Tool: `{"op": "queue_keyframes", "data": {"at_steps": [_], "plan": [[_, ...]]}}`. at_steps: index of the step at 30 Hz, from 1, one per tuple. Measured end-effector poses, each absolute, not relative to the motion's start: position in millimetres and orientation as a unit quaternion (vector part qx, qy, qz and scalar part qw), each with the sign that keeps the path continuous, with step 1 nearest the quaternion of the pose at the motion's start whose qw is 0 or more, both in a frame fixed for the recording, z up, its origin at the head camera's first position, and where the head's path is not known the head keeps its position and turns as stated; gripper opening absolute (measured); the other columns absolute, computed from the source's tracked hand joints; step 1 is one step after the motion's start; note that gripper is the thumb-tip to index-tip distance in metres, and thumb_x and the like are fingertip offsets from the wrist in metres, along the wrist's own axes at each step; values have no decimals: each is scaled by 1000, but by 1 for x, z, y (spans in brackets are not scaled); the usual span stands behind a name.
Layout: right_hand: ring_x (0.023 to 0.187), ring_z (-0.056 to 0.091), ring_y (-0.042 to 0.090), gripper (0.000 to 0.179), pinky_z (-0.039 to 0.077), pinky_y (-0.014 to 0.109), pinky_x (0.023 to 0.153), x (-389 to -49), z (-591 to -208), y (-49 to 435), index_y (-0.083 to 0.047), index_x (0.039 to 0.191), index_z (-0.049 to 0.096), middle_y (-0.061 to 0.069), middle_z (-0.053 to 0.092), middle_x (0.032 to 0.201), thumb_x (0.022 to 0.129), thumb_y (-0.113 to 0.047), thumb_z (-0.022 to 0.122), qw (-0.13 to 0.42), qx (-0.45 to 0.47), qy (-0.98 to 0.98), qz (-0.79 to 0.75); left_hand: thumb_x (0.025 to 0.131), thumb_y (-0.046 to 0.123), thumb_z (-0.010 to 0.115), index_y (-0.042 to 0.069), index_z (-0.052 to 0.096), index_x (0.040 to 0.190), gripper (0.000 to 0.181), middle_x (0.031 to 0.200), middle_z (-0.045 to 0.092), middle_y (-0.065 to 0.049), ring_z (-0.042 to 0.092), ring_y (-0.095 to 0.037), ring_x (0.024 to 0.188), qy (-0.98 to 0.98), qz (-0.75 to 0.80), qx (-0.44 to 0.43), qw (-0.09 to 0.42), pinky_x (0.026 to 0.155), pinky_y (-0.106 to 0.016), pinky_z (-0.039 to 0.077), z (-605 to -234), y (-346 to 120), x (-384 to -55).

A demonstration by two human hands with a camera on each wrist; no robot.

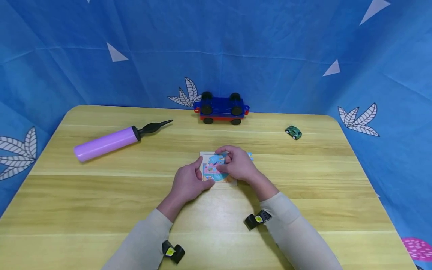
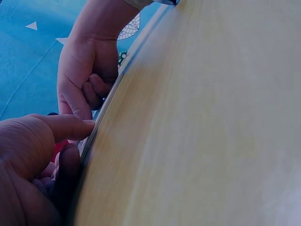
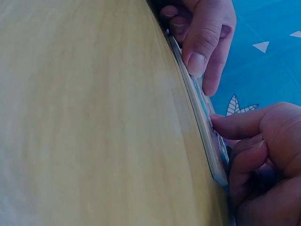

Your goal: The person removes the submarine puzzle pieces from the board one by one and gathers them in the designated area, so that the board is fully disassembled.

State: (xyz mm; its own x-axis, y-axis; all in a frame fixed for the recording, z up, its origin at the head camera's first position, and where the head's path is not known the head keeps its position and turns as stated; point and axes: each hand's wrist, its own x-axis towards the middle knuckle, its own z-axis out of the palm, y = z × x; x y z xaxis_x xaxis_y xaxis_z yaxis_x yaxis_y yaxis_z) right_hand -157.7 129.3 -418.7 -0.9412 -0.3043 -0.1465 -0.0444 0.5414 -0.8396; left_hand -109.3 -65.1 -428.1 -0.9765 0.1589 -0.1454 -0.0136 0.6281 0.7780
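A small, square picture puzzle (image 1: pixel 208 177) with a pale border lies flat on the table, showing a blue and pink cartoon picture. My left hand (image 1: pixel 189 182) holds its left side, index finger at the left edge and thumb over the front edge. Over the right part is my right hand (image 1: pixel 240 165), its thumb (image 3: pixel 235 126) touching the picture and its index finger reaching the back border. Whether it pinches a loose piece there, I cannot tell. A blue piece (image 1: pixel 250 156) pokes out behind the right hand, mostly hidden by it.
At the back left lies a purple hand pump (image 1: pixel 106 143) with a black nozzle. Blue and red toy vehicle bases (image 1: pixel 221 107) with black wheels are stacked at the back edge. A small green toy car (image 1: pixel 293 132) stands at the back right. Blue cloth hangs behind the table.
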Motion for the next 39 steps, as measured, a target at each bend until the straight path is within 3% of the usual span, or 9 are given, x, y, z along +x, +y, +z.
{"op": "queue_keyframes", "data": {"at_steps": [15,28,39], "plan": [[48,40,14,30,36,30,50,-158,-420,133,-6,106,68,1,46,59,80,-7,83,151,-92,858,-482,76,27,88,0,44,149,89,67,53,1,46,-15,55,895,433,43,103,55,-33,36,-428,-65,-110],[48,40,13,28,39,31,54,-157,-421,135,-7,103,70,0,45,59,80,-10,84,149,-93,867,-467,76,26,88,0,44,148,89,67,53,1,45,-14,56,890,443,43,104,56,-32,37,-428,-66,-110],[50,39,14,26,35,29,52,-148,-420,140,-8,102,70,-1,44,60,82,-15,84,116,-123,870,-464,76,27,88,0,44,149,89,66,52,1,45,-15,55,890,442,42,106,55,-33,36,-427,-66,-110]]}}
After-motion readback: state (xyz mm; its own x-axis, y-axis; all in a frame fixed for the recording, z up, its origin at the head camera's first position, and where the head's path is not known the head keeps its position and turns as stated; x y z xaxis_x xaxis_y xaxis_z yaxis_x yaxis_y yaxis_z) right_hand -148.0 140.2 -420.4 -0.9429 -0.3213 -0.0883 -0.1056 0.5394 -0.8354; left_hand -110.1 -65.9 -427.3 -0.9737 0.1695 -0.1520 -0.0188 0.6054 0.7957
